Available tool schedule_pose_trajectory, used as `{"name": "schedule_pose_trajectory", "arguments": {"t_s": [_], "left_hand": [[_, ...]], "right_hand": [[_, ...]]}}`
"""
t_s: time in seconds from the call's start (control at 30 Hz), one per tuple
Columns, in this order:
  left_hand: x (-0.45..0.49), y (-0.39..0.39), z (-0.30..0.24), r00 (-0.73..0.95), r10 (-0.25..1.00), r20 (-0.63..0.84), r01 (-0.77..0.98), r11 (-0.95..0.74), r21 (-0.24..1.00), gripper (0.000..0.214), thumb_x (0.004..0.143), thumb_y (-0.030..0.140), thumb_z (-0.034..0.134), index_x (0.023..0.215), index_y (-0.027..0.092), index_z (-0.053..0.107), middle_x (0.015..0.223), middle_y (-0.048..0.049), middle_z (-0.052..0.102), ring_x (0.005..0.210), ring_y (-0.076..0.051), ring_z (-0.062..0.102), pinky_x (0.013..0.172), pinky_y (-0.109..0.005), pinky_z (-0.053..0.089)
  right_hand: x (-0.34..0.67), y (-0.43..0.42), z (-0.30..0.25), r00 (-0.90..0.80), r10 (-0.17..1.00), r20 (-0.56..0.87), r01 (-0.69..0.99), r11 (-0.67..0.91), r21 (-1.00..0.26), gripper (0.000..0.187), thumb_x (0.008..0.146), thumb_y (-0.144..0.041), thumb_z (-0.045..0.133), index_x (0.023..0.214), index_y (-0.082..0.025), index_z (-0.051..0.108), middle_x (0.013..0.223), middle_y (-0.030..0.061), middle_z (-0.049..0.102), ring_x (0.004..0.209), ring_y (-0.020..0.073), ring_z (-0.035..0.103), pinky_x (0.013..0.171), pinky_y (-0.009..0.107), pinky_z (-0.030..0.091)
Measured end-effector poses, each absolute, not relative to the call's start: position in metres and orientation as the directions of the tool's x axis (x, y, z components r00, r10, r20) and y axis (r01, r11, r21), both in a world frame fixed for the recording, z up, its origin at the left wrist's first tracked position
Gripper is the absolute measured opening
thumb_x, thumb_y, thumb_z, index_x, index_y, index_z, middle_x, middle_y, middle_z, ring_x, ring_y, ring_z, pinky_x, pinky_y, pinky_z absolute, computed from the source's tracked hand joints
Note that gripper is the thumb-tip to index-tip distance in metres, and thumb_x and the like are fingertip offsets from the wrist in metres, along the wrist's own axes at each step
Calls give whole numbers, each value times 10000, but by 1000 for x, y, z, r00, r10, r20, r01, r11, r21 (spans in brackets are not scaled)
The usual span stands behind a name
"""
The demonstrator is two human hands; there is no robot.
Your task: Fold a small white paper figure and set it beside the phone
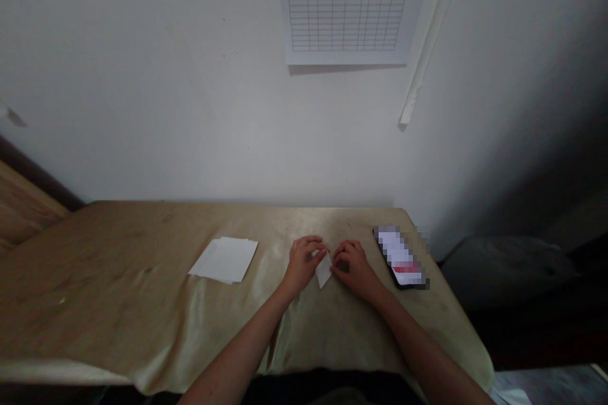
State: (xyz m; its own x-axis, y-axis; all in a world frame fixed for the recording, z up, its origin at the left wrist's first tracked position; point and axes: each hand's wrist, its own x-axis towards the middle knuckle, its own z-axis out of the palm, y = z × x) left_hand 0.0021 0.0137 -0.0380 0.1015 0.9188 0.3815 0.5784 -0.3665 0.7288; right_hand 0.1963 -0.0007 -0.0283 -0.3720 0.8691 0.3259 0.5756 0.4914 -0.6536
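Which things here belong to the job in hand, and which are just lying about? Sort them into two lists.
Job in hand:
small white paper, between left hand and right hand
white sheets, probably its supply
covered table, the work surface

Just lying about, it seems:
phone, untouched
printed grid, on the wall

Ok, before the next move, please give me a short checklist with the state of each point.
1. Left hand at the small white paper: ok, at its upper left.
2. Right hand at it: ok, at its right edge.
3. White sheets apart from both hands: ok, to the left.
4. Phone apart from both hands: ok, to the right.
5. Tablecloth smooth: not ok, wrinkled.
6. Small paper's edges lined up: cannot tell, too small.
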Motion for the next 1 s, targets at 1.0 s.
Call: {"name": "schedule_pose_trajectory", "arguments": {"t_s": [1.0], "left_hand": [[3,9,-27,176,933,313,596,-354,721,61,772,232,795,736,281,796,1204,-22,730,1185,-272,591,1071,-494,400]], "right_hand": [[195,-3,-29,-338,877,342,574,480,-664,41,895,-249,673,860,-244,694,1009,48,613,1086,234,484,1003,420,405]]}}
